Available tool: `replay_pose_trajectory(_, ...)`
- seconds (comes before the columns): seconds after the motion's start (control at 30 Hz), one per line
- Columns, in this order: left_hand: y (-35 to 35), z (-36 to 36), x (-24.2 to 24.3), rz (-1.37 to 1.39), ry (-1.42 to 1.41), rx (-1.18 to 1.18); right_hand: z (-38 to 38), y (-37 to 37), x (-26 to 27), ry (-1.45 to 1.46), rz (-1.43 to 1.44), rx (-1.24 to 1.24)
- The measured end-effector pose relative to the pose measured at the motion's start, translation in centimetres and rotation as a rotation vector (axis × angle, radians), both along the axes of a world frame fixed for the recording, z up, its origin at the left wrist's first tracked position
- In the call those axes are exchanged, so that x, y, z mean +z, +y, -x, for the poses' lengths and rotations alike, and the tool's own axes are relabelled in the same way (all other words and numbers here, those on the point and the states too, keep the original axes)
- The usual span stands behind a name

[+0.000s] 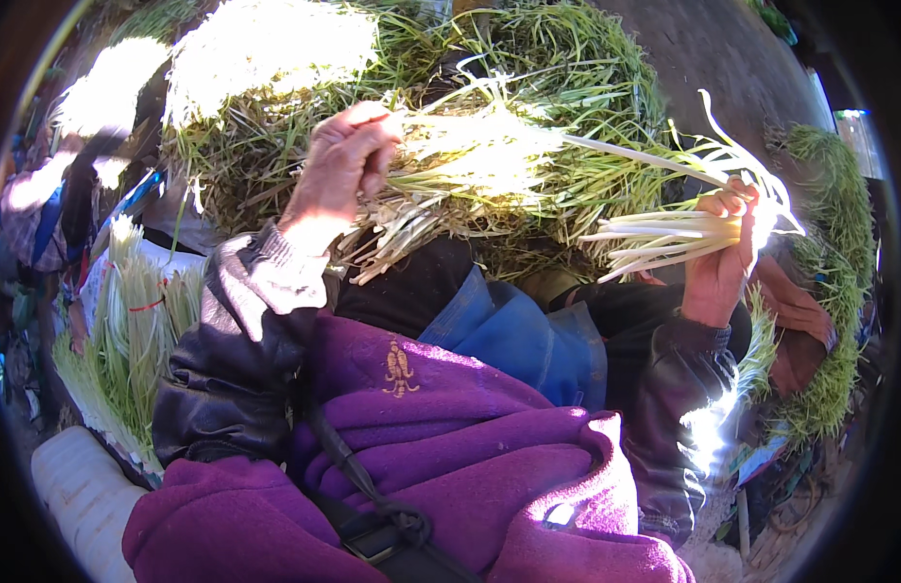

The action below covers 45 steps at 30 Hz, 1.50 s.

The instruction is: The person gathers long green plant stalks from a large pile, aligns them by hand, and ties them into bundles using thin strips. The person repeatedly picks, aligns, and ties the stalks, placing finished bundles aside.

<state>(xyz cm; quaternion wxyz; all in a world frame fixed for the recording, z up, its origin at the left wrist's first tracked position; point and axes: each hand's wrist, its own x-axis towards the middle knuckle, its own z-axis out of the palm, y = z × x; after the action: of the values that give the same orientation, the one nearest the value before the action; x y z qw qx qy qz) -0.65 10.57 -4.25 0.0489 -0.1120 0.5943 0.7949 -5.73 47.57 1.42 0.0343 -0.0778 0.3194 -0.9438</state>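
Note:
My right hand (pixel 723 240) is raised at the right, closed around a small bunch of white-stemmed greens resembling spring onions (pixel 654 237). Their pale stems point left, and curled leaf ends stick out above the fist. One longer pale stalk (pixel 636 154) leaves this hand and runs up and left into strong glare. My left hand (pixel 348 160), its fingers curled, hovers above the near edge of a large heap of the same greens (pixel 596 87). Glare hides whether that stalk reaches its fingertips. Loose white stems (pixel 392 240) lie below the left hand.
At the left, upright bundles of trimmed greens (pixel 140 306) have a red tie around one. More greens (pixel 829 350) are piled along the right, beside a brown cloth (pixel 800 313). A blue cloth (pixel 516 335) lies across my lap. A white cylindrical object (pixel 86 503) is at the lower left.

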Motion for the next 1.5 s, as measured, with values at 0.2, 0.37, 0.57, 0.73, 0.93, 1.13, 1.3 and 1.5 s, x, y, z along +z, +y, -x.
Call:
replay_pose_trajectory(0.2, -8.0, 0.6, -3.8, 0.185, 0.019, 0.243, 0.9, 2.1, 0.3, 0.034, 0.181, 0.034)
replay_pose_trajectory(0.37, -13.5, 1.2, -6.5, 0.581, -0.267, 0.382, 1.1, 3.7, 1.4, 0.025, 0.17, 0.008)
replay_pose_trajectory(0.57, -12.0, 1.1, -3.5, 1.713, -0.097, -0.043, 1.5, 4.1, 1.1, -0.002, 0.206, 0.045)
replay_pose_trajectory(0.73, -3.3, 2.9, 1.2, 1.617, 0.83, -0.407, 1.3, 3.0, 0.8, -0.058, 0.186, 0.102)
replay_pose_trajectory(0.93, 5.8, 3.5, 2.9, 0.774, 0.845, -0.441, 1.2, 2.9, 0.4, -0.118, 0.259, 0.144)
replay_pose_trajectory(1.13, 7.0, 1.5, 4.7, 0.273, 0.304, -0.658, 1.4, 2.5, -0.2, -0.055, 0.214, 0.111)
replay_pose_trajectory(1.3, 9.4, 1.1, 5.7, 0.506, 0.43, -0.525, -0.3, -1.1, -1.8, -0.064, 0.005, 0.178)
replay_pose_trajectory(1.5, 11.4, -0.3, 5.5, 0.679, 0.495, -0.635, -1.8, -4.0, -3.0, -0.253, -0.233, 0.239)
